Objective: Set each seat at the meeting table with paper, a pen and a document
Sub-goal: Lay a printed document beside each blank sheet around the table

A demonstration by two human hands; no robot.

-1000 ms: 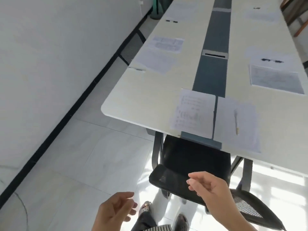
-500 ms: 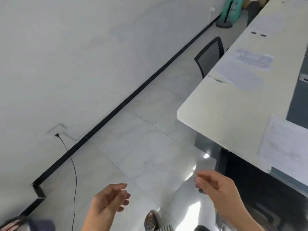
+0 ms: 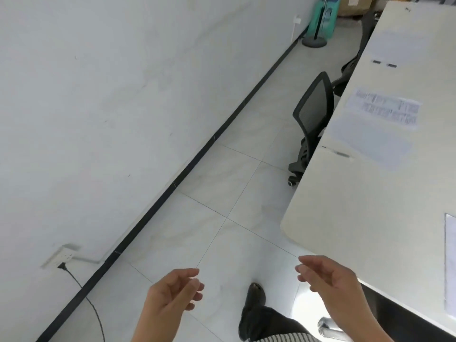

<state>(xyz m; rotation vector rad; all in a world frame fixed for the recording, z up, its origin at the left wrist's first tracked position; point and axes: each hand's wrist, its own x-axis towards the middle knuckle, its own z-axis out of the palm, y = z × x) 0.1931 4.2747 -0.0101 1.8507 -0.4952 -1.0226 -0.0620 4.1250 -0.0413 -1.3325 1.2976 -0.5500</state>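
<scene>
Two hands, your left hand (image 3: 170,297) and right hand (image 3: 333,282), hover over the floor (image 3: 222,193), fingers (image 3: 192,283) relaxed, grasping nothing. A document (image 3: 387,109), paper (image 3: 370,141) and pen (image 3: 338,153) lie along the counter's (image 3: 370,198) left edge.

Bright daylight, floor (image 3: 246,193) glare, blurred, edges warped

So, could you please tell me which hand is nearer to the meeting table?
Right. The right hand hangs just beside the meeting table, at its near corner; the left hand is farther left, over the floor tiles.
</scene>
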